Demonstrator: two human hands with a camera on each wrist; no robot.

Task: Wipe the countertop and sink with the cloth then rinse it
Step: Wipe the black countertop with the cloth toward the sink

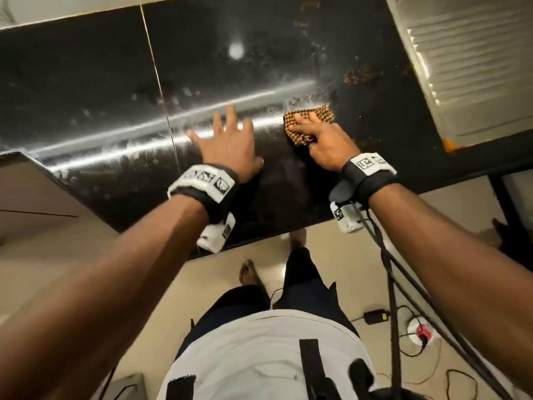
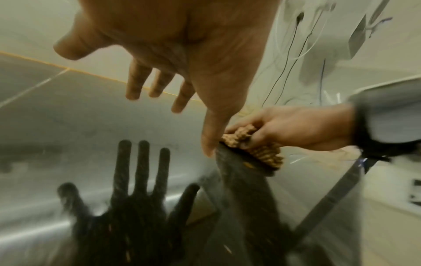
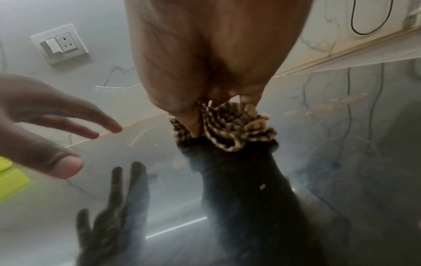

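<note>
A brown-and-tan checked cloth (image 1: 317,114) (image 2: 257,149) (image 3: 239,129) lies bunched on the glossy black countertop (image 1: 101,96). My right hand (image 1: 311,131) (image 3: 216,63) grips the cloth and presses it down on the counter; in the right wrist view the thumb digs into its folds. To its left, my left hand (image 1: 227,137) (image 2: 159,84) is spread with straight fingers just over the counter, holding nothing. Its thumb tip meets its own reflection in the left wrist view. Wet streaks run across the counter to the left of the cloth.
The ribbed steel drainboard of the sink (image 1: 467,67) lies at the far right. Orange-brown stains (image 1: 360,75) spot the counter beyond the cloth. A wall socket (image 3: 60,44) sits above the counter. Cables (image 1: 403,327) lie on the floor by my feet.
</note>
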